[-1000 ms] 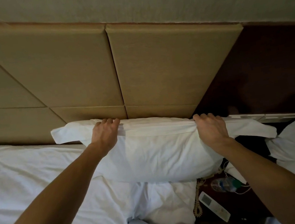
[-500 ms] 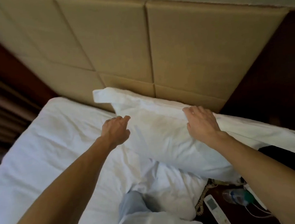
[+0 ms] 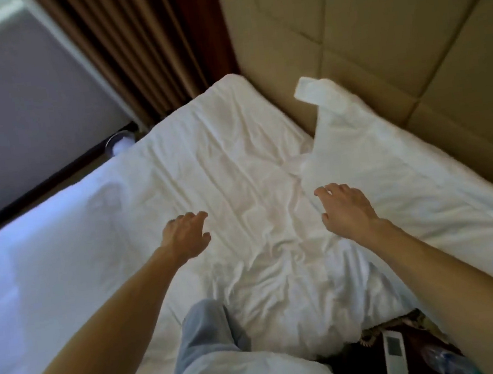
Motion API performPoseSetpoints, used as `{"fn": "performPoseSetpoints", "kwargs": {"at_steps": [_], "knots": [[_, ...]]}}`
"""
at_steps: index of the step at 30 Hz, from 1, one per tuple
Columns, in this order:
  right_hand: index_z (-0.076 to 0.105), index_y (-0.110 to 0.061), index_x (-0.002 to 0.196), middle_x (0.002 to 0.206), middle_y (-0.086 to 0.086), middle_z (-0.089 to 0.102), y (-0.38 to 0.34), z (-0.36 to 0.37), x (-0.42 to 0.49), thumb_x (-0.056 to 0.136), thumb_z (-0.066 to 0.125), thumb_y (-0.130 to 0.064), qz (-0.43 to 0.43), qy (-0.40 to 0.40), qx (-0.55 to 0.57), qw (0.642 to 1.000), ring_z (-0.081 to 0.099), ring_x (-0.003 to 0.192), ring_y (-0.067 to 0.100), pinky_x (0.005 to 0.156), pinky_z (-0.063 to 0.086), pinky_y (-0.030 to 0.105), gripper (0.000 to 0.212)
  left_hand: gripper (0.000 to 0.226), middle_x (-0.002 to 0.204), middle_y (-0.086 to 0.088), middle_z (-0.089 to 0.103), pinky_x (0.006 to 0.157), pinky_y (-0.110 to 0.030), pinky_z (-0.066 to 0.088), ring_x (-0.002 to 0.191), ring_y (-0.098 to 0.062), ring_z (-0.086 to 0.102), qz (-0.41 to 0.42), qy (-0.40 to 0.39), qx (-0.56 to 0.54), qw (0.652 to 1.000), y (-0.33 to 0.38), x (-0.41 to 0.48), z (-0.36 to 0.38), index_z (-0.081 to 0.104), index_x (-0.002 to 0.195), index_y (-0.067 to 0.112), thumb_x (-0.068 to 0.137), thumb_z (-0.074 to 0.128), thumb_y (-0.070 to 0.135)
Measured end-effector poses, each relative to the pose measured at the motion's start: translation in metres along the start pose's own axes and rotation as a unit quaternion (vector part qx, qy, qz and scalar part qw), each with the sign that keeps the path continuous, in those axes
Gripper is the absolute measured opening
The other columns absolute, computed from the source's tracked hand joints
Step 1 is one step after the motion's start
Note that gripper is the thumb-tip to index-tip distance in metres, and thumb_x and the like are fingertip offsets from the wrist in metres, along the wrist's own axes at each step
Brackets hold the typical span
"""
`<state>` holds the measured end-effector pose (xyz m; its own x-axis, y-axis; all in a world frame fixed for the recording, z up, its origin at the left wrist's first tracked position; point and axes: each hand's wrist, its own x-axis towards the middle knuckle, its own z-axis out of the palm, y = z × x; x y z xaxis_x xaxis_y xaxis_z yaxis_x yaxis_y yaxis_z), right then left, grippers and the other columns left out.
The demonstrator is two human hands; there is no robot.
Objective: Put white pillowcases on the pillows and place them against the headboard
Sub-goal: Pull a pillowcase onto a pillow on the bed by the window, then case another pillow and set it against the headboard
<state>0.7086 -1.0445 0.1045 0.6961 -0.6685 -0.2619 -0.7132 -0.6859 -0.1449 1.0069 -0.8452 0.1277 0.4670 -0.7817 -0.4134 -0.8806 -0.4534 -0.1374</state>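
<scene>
A person's knee in pale blue trousers [image 3: 206, 329] presses onto the near edge of a bed [image 3: 70, 243], with a white remote control [image 3: 395, 354] and a clear plastic bottle [image 3: 443, 362] lying on a dark surface at the near right, beside the mattress. Two bare forearms reach forward from the bottom corners over a rumpled white sheet [image 3: 231, 173]. The left hand [image 3: 185, 236] hovers above the creased middle of the bed, fingers loosely curled and grasping nothing. The right hand [image 3: 346, 207] is spread, palm down and empty, at the near edge of a white-cased pillow [image 3: 390, 164]; whether its fingertips touch the fabric cannot be told. The pillow lies along the right side of the bed, its long far edge resting against the padded tan headboard [image 3: 389, 26]. A loose flap of the pillowcase [image 3: 315, 89] sticks out at the pillow's far left end, folded over and lifted off the sheet. To the left of the pillow the mattress runs bare up to the headboard. Beyond the far left corner of the bed hang brown pleated curtains [image 3: 137, 45], with a pale wall panel [image 3: 14, 105] to their left and a bright strip of window at the top left corner. A small round object sits on the floor by the curtain's foot, too blurred to identify.
</scene>
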Motion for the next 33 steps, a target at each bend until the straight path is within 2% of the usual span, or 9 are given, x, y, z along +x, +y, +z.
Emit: {"fn": "performPoseSetpoints", "kwargs": {"at_steps": [4, 8, 12, 17, 21, 26, 29, 33], "knots": [[0.041, -0.017, 0.141, 0.135, 0.009, 0.051, -0.056, 0.034, 0.010, 0.091, 0.051, -0.019, -0.069, -0.097, -0.002, 0.993, 0.050, 0.120, 0.030, 0.096, 0.042, 0.042, 0.051, 0.056, 0.134, -0.006, 0.059, 0.096, -0.041, 0.047, 0.116, -0.028, 0.060, -0.076, -0.056, -0.029, 0.995, -0.045, -0.072, 0.069, 0.040, 0.145, 0.027, 0.093, 0.049, 0.047], [0.043, -0.017, 0.136, 0.133, 0.010, 0.050, -0.111, 0.066, 0.006, 0.094, 0.048, -0.025, -0.139, -0.191, -0.030, 0.971, 0.050, 0.118, 0.031, 0.094, 0.044, 0.042, 0.043, 0.055, 0.134, -0.007, 0.058, 0.098, -0.040, 0.047, 0.117, -0.027, 0.059, -0.122, -0.124, -0.058, 0.983, -0.075, -0.153, 0.128, 0.040, 0.144, 0.027, 0.093, 0.046, 0.045], [0.043, -0.019, 0.137, 0.133, 0.008, 0.052, -0.161, 0.092, -0.008, 0.094, 0.050, -0.028, -0.201, -0.243, -0.042, 0.948, 0.052, 0.117, 0.029, 0.093, 0.046, 0.041, 0.045, 0.054, 0.137, -0.005, 0.058, 0.100, -0.039, 0.046, 0.120, -0.026, 0.058, -0.187, -0.159, -0.106, 0.964, -0.092, -0.221, 0.181, 0.043, 0.144, 0.026, 0.092, 0.047, 0.043], [0.044, -0.018, 0.137, 0.132, 0.008, 0.052, -0.204, 0.123, -0.029, 0.095, 0.049, -0.028, -0.218, -0.297, -0.072, 0.927, 0.053, 0.114, 0.028, 0.089, 0.046, 0.038, 0.043, 0.049, 0.132, -0.004, 0.059, 0.091, -0.039, 0.048, 0.111, -0.026, 0.061, -0.234, -0.184, -0.147, 0.943, -0.097, -0.283, 0.226, 0.043, 0.143, 0.026, 0.096, 0.043, 0.041], [0.043, -0.018, 0.137, 0.134, 0.007, 0.050, -0.238, 0.139, -0.055, 0.097, 0.048, -0.027, -0.214, -0.303, -0.085, 0.925, 0.053, 0.114, 0.027, 0.088, 0.046, 0.036, 0.042, 0.049, 0.129, -0.004, 0.059, 0.086, -0.038, 0.048, 0.106, -0.026, 0.062, -0.249, -0.182, -0.176, 0.935, -0.109, -0.320, 0.261, 0.042, 0.143, 0.026, 0.097, 0.041, 0.041], [0.042, -0.019, 0.139, 0.134, 0.006, 0.050, -0.281, 0.155, -0.099, 0.098, 0.048, -0.029, -0.177, -0.294, -0.069, 0.937, 0.054, 0.111, 0.025, 0.082, 0.046, 0.033, 0.043, 0.049, 0.126, -0.004, 0.060, 0.084, -0.038, 0.047, 0.103, -0.026, 0.062, -0.223, -0.151, -0.185, 0.945, -0.135, -0.359, 0.302, 0.042, 0.143, 0.025, 0.097, 0.040, 0.043], [0.041, -0.020, 0.140, 0.137, 0.006, 0.049, -0.315, 0.162, -0.133, 0.097, 0.049, -0.031, -0.152, -0.277, -0.059, 0.947, 0.055, 0.113, 0.025, 0.087, 0.048, 0.036, 0.045, 0.049, 0.125, -0.005, 0.060, 0.082, -0.038, 0.047, 0.102, -0.027, 0.063, -0.200, -0.127, -0.187, 0.953, -0.160, -0.385, 0.326, 0.042, 0.143, 0.024, 0.098, 0.039, 0.044], [0.040, -0.021, 0.141, 0.138, 0.006, 0.049, -0.373, 0.172, -0.179, 0.095, 0.049, -0.032, -0.188, -0.261, -0.081, 0.943, 0.053, 0.117, 0.026, 0.092, 0.048, 0.040, 0.048, 0.046, 0.125, -0.005, 0.061, 0.082, -0.039, 0.050, 0.102, -0.027, 0.062, -0.187, -0.127, -0.181, 0.957, -0.191, -0.433, 0.353, 0.045, 0.139, 0.023, 0.097, 0.039, 0.043]]}}
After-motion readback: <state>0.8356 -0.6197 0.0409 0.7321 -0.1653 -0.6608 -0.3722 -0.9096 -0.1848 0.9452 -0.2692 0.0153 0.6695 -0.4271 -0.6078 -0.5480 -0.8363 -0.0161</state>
